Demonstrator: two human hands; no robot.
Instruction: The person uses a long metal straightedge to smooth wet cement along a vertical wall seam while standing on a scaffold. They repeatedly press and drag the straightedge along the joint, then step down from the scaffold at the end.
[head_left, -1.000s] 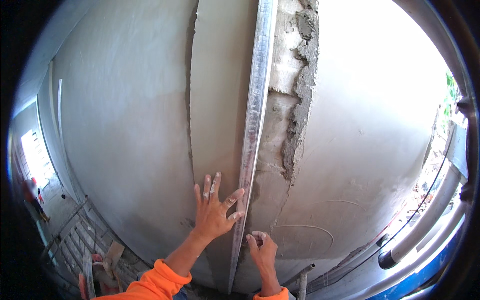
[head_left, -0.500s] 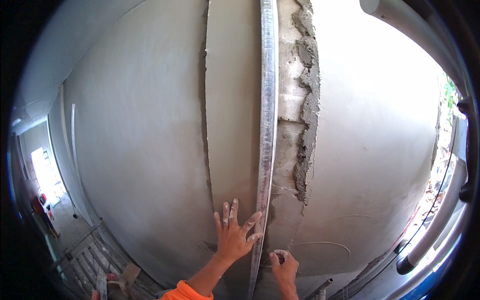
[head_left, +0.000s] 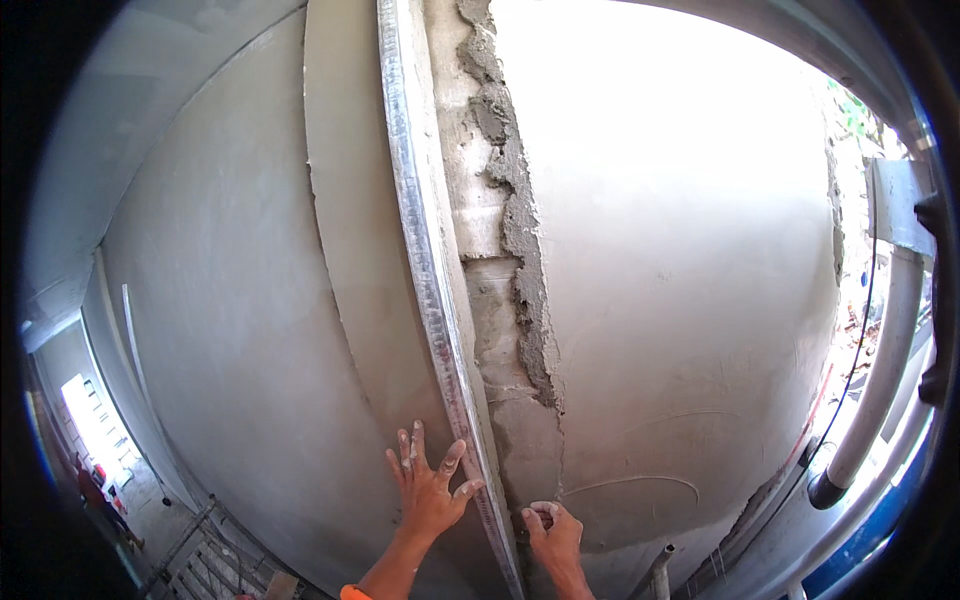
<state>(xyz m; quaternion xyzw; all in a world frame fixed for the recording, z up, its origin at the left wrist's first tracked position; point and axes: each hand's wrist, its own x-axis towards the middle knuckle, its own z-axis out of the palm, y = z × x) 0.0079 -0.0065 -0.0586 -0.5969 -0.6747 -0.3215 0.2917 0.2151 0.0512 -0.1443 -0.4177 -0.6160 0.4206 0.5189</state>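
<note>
1 long metal bar [head_left: 422, 250] runs down the wall from the top of the view to the bottom edge, slanting, between a smooth plaster strip [head_left: 350, 200] on its left and a bare masonry channel [head_left: 485, 230] on its right. Dark marks line its face, too small to read.

The left hand [head_left: 428, 497] has its fingers spread wide: the thumb and index finger lie over the bar, apparently touching it, and the other 3 reach over the strip. It grips nothing. The right hand [head_left: 555, 538] is just right of the bar, fingers curled toward the thumb; whether they hold anything cannot be told. Both hands have pale smears.

Rough mortar [head_left: 520, 225] edges the channel, beside a smooth wall panel [head_left: 680, 300]. An upright pipe [head_left: 661, 570] stands near the right hand, its contents hidden.
</note>
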